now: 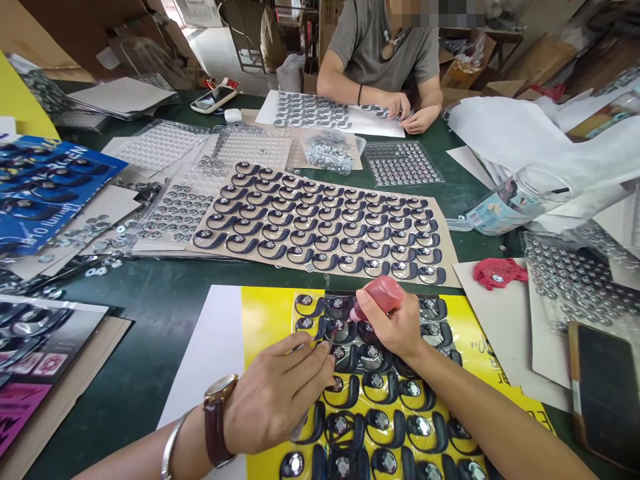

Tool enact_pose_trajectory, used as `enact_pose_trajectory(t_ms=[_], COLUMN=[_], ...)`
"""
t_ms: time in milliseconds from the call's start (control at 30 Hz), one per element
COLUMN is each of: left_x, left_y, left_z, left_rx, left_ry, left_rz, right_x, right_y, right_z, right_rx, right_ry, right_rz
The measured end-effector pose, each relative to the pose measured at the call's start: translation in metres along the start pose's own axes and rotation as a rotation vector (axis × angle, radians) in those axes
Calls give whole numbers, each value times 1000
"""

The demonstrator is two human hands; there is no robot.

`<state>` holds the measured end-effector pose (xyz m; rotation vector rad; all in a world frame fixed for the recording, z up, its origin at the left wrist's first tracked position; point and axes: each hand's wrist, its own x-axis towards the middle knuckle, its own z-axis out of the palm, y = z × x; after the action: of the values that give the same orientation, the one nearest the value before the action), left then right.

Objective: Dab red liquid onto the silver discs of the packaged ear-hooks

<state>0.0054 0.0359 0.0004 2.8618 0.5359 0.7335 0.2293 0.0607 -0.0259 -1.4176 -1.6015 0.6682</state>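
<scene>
My right hand (400, 327) is wrapped round a small red squeeze bottle (383, 297), tilted so its thin nozzle points down and left. Close beside the nozzle tip is my left hand (280, 383), fingers bent forward and pressed together; a thin dark thing shows at the fingertips, too small to name. Both hands are over a yellow printed sheet (267, 320) carrying rows of black curved hook-shaped pieces (383, 387) under clear plastic. Each visible piece has a round silver gem-like disc on it. My left hand and right forearm hide some pieces.
Behind lies a brown sheet of similar pieces (325, 220). Trays of silver discs (400, 163), a tub of discs (330, 157) and a clear jar (520, 200) stand around. A phone (607, 393) and red cloth (500, 273) are at right. A co-worker's hands (410, 113) handle pieces opposite.
</scene>
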Motion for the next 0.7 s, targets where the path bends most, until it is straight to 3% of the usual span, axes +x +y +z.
enact_pose_trajectory(t_ms=[367,700], left_x=[-2,0], left_y=[-7,-16], left_z=[-2,-1], left_rx=[-164,-319], left_ry=[13,158], left_rz=[-133,-261], right_x=[0,0], right_y=[-2,-5], right_z=[0,-1], right_rx=[35,140], right_ry=[-28,-81], right_rz=[-1,1])
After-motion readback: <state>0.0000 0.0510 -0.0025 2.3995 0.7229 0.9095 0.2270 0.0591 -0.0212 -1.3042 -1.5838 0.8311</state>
